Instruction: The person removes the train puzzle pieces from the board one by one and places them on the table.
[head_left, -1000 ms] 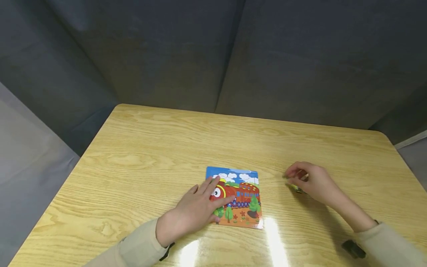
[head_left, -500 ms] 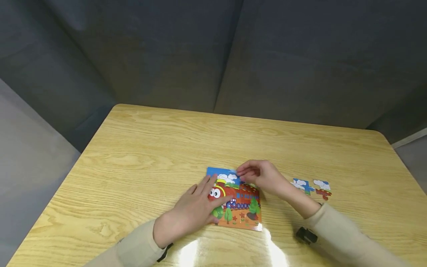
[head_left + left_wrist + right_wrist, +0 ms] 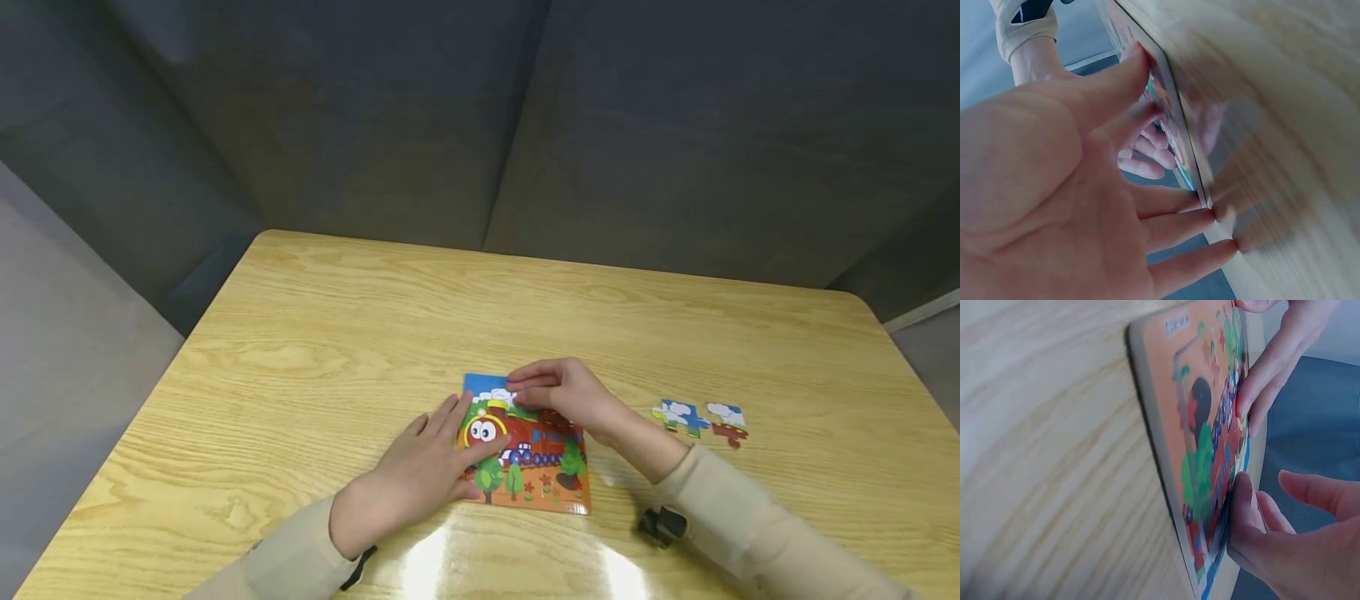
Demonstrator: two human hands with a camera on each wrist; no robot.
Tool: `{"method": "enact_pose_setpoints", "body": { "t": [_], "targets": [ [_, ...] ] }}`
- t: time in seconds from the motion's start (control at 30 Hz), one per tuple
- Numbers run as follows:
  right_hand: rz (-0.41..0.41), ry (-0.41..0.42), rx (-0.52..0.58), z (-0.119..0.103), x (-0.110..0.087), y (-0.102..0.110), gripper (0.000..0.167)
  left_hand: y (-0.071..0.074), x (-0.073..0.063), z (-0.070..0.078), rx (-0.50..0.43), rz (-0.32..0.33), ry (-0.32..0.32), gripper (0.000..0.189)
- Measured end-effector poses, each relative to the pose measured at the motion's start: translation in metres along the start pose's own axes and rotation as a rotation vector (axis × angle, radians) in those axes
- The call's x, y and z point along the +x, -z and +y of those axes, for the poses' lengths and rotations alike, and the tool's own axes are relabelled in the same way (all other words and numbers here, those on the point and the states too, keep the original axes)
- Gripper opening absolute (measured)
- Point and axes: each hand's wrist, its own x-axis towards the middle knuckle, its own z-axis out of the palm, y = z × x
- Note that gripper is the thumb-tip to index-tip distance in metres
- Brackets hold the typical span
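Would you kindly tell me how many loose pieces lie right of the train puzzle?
2: a blue-and-white piece nearer the train puzzle, and a red-and-white piece farther right. The right forearm may hide others.

A wood-grained desk (image 3: 337, 333) with 2 rounded far corners carries 2 bright glare patches (image 3: 423, 567); dark cloth (image 3: 360, 125) hangs behind, a paler grey surface (image 3: 67, 350) left.

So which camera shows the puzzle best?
The head view, which shows most of the puzzle from above. The left wrist catches mainly its edge; the right wrist sees its face at a steep slant.
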Motion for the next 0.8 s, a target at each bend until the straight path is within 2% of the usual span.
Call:
{"method": "enact_pose_setpoints", "body": {
  "t": [0.27, 0.47, 0.8],
  "targets": [
    [-0.011, -0.038, 0.037, -0.002, 0.007, -0.004, 0.036, -0.001, -0.001, 0.000, 0.003, -0.004, 0.015, 0.061],
    [-0.004, -0.072, 0.036, -0.007, 0.002, 0.003, 0.039, -0.001, 0.002, 0.004, 0.002, -0.009, 0.017, 0.062],
    [-0.058, -0.110, 0.263, -0.005, 0.004, 0.008, 0.042, 0.000, 0.000, 0.003, 0.011, 0.004, 0.024, 0.061]
  ]
}}
